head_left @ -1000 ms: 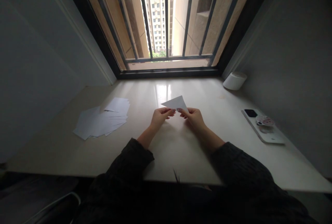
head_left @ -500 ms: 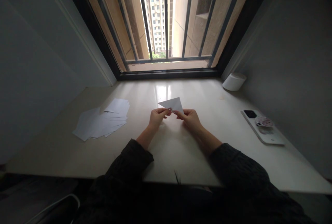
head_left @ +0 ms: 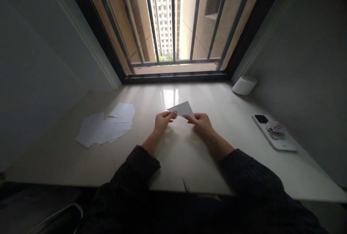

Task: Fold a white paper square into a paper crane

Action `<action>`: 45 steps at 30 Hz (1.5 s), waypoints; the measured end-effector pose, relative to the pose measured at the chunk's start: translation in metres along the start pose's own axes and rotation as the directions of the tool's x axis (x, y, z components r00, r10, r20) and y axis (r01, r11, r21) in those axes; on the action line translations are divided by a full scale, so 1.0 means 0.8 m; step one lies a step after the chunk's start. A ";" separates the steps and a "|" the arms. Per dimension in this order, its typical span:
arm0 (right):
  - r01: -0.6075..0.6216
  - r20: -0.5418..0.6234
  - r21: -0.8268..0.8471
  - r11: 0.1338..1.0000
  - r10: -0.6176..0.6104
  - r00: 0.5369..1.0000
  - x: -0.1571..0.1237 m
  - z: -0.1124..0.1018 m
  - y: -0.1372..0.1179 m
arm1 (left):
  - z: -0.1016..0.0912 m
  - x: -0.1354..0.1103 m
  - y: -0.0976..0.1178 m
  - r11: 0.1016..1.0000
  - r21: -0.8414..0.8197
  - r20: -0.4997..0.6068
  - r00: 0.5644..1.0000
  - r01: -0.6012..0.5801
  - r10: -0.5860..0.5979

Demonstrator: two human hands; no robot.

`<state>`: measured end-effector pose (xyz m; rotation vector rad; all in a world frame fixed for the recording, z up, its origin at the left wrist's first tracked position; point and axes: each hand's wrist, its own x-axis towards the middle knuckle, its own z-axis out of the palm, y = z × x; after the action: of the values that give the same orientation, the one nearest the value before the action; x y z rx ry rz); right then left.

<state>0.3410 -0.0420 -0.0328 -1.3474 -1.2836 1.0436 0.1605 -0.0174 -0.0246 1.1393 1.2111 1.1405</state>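
A small piece of white paper [head_left: 182, 109], folded to a triangular shape, is held up between my two hands above the middle of the table. My left hand [head_left: 163, 120] pinches its left edge with thumb and fingers. On the other side, my right hand [head_left: 202, 123] grips the right corner, thumb on top. The fingertips beneath the paper are partly hidden. To the left, several loose white paper sheets [head_left: 104, 129] lie spread in an overlapping pile.
A white phone [head_left: 282, 143] with a round grip on its back lies at the right. Near the window's right corner stands a white cylindrical object [head_left: 244, 85]. The pale table [head_left: 173, 165] ends at a barred window [head_left: 176, 78] with a dark frame.
My hands have moved slightly apart, the left hand a little leftward. The paper has shifted slightly to the right and its crease shows less.
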 end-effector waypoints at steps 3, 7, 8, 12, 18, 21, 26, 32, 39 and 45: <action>0.000 0.002 -0.011 1.000 0.000 1.000 0.002 -0.005 0.004 | -0.002 0.001 0.000 1.000 0.013 0.003 1.000 -0.003 0.003; -0.009 0.005 0.011 1.000 0.009 1.000 0.002 -0.010 0.001 | -0.005 0.002 0.000 1.000 0.011 -0.004 1.000 -0.016 0.016; -0.013 0.008 0.013 1.000 0.013 1.000 0.002 -0.011 0.000 | -0.005 0.003 0.000 1.000 0.016 -0.002 1.000 -0.021 0.021; -0.036 0.016 -0.010 0.999 0.036 0.999 0.004 -0.018 -0.005 | -0.005 0.004 -0.001 0.995 0.080 0.040 0.998 -0.060 0.057; -0.050 0.053 -0.019 0.999 0.051 0.997 0.012 -0.036 -0.004 | -0.005 0.002 0.001 0.987 0.140 0.115 0.991 -0.077 0.061; -0.059 0.057 -0.037 0.998 0.061 0.997 0.013 -0.041 -0.004 | -0.005 0.000 0.003 0.988 0.143 0.141 0.989 -0.055 0.035; -0.051 0.057 -0.049 0.997 0.054 0.997 0.014 -0.043 -0.005 | -0.006 -0.001 0.002 0.993 0.120 0.150 0.989 -0.004 -0.014; -0.065 0.043 -0.043 0.997 0.067 0.997 0.015 -0.045 -0.004 | -0.007 -0.001 0.000 0.998 0.058 0.195 0.980 0.038 -0.048; -0.059 0.052 -0.021 0.998 0.060 0.997 0.010 -0.030 -0.003 | -0.007 0.002 -0.002 1.000 0.012 0.047 0.999 0.028 -0.029; -0.020 -0.060 -0.070 0.997 0.016 0.998 0.007 -0.020 0.013 | -0.011 0.001 0.006 0.986 0.071 -0.247 0.955 -0.152 0.165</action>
<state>0.3592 -0.0372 -0.0403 -1.4358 -1.2766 0.9711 0.1515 -0.0157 -0.0203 1.1723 1.3677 1.4170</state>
